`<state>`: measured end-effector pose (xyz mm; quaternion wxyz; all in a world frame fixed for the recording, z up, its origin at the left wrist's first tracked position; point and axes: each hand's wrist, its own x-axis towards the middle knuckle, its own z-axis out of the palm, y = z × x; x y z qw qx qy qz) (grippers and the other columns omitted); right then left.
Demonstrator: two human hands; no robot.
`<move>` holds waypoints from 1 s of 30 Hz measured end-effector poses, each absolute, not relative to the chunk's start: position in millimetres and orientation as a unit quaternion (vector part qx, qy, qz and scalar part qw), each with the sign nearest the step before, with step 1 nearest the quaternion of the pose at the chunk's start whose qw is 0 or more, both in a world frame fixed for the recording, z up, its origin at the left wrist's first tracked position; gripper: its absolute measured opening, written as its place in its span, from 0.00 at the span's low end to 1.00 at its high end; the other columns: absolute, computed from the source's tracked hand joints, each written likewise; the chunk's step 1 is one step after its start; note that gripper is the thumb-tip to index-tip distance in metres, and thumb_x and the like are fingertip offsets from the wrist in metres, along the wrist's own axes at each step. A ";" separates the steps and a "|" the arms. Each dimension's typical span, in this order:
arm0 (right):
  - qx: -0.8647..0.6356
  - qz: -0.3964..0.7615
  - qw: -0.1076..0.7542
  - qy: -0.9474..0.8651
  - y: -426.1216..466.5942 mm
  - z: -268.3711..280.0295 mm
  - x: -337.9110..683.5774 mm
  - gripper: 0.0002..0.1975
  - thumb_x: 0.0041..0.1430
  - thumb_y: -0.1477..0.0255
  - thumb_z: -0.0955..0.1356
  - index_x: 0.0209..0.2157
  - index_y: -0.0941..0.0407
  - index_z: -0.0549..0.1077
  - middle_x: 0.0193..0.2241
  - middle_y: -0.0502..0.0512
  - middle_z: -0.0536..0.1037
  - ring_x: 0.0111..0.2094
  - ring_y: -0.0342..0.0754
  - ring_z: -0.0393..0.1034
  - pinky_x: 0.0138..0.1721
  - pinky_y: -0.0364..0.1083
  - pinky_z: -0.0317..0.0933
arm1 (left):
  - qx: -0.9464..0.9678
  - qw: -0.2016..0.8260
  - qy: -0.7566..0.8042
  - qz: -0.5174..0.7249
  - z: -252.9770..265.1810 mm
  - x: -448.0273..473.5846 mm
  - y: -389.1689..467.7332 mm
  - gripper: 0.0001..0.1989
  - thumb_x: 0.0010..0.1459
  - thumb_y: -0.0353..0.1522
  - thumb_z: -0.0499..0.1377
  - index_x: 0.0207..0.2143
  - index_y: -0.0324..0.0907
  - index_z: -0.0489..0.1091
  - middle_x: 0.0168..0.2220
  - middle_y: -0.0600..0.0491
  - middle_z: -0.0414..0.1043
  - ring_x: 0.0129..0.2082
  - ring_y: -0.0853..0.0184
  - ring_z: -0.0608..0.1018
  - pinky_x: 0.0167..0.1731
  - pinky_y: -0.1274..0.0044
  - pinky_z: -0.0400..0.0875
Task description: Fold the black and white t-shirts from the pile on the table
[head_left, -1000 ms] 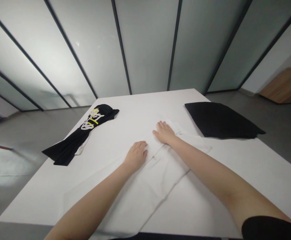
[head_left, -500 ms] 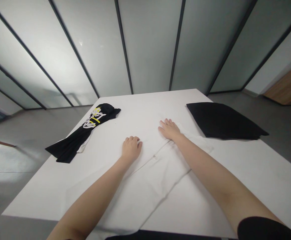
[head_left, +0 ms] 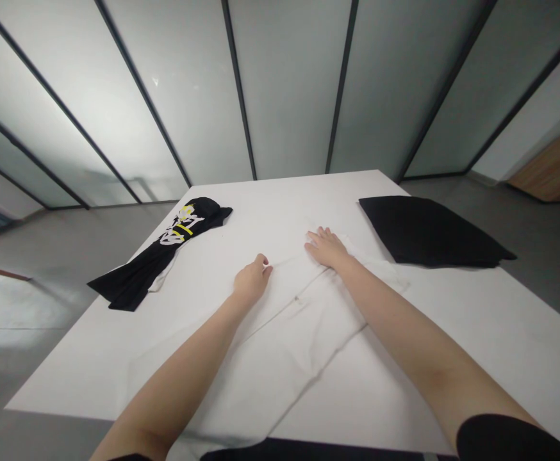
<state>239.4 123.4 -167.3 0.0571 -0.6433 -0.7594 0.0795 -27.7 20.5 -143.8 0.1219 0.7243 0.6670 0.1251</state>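
A white garment (head_left: 304,346) lies spread and folded on the white table, with long crease lines and a small detail near its middle; its exact kind is hard to make out. My right hand (head_left: 327,248) rests flat on its far part, fingers spread. At the garment's far left edge, my left hand (head_left: 252,279) has its fingers curled and the thumb close to the index finger, seemingly pinching the cloth. The fingertips partly hide what is between them.
On the left of the white table (head_left: 280,211) lies a folded black garment (head_left: 138,275) with a white and yellow print. A folded black cloth (head_left: 434,234) lies flat at the right edge. Frosted glass panels (head_left: 289,83) stand behind the table.
The fingers of my left hand have curled inward, with thumb and index finger drawn together. My right hand stays where it was on the cloth.
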 end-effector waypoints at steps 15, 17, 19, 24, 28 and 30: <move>-0.649 0.073 0.041 -0.756 78.0 -166.2 174.9 0.40 0.75 0.54 0.57 0.77 0.65 0.52 0.78 0.74 0.48 0.78 0.73 0.42 0.74 0.68 0.40 | 0.883 0.022 0.454 0.118 -183.6 -17.4 -4.5 0.34 0.74 0.47 0.50 0.74 0.38 0.56 0.77 0.36 0.54 0.78 0.49 0.55 0.74 0.53 0.53; -0.673 0.077 0.037 -0.735 81.2 -167.5 182.0 0.42 0.75 0.52 0.57 0.77 0.67 0.51 0.78 0.75 0.46 0.78 0.75 0.40 0.74 0.67 0.38 | 0.886 0.024 0.452 0.102 -182.4 -19.3 -6.9 0.36 0.75 0.49 0.48 0.75 0.37 0.55 0.77 0.36 0.51 0.79 0.49 0.53 0.75 0.54 0.51; -0.687 0.074 0.036 -0.722 89.0 -166.6 195.4 0.42 0.75 0.53 0.56 0.77 0.68 0.51 0.78 0.75 0.46 0.78 0.73 0.41 0.75 0.66 0.38 | 0.891 0.026 0.444 0.094 -179.4 -21.8 -10.0 0.38 0.75 0.52 0.46 0.76 0.36 0.55 0.78 0.35 0.50 0.79 0.49 0.51 0.76 0.54 0.49; -0.697 0.070 0.035 -0.713 105.8 -162.5 221.2 0.38 0.76 0.59 0.54 0.77 0.70 0.51 0.78 0.74 0.49 0.78 0.65 0.44 0.75 0.59 0.40 | 0.920 0.040 0.383 0.069 -172.8 -25.7 -20.0 0.42 0.74 0.57 0.45 0.78 0.40 0.50 0.78 0.37 0.49 0.79 0.51 0.50 0.76 0.56 0.44; -0.694 0.073 0.039 -0.715 105.2 -155.6 221.4 0.36 0.77 0.61 0.55 0.76 0.70 0.54 0.77 0.74 0.51 0.78 0.65 0.45 0.75 0.58 0.42 | 0.926 0.044 0.371 0.052 -170.5 -23.6 -25.2 0.46 0.71 0.61 0.46 0.78 0.41 0.48 0.79 0.37 0.46 0.80 0.48 0.48 0.76 0.54 0.43; -0.695 0.074 0.045 -0.713 98.9 -149.7 218.0 0.34 0.77 0.63 0.55 0.74 0.70 0.58 0.76 0.76 0.56 0.76 0.67 0.49 0.74 0.59 0.46 | 0.922 0.043 0.381 0.049 -169.2 -21.5 -26.2 0.45 0.73 0.59 0.44 0.78 0.40 0.48 0.79 0.37 0.46 0.79 0.48 0.48 0.76 0.53 0.43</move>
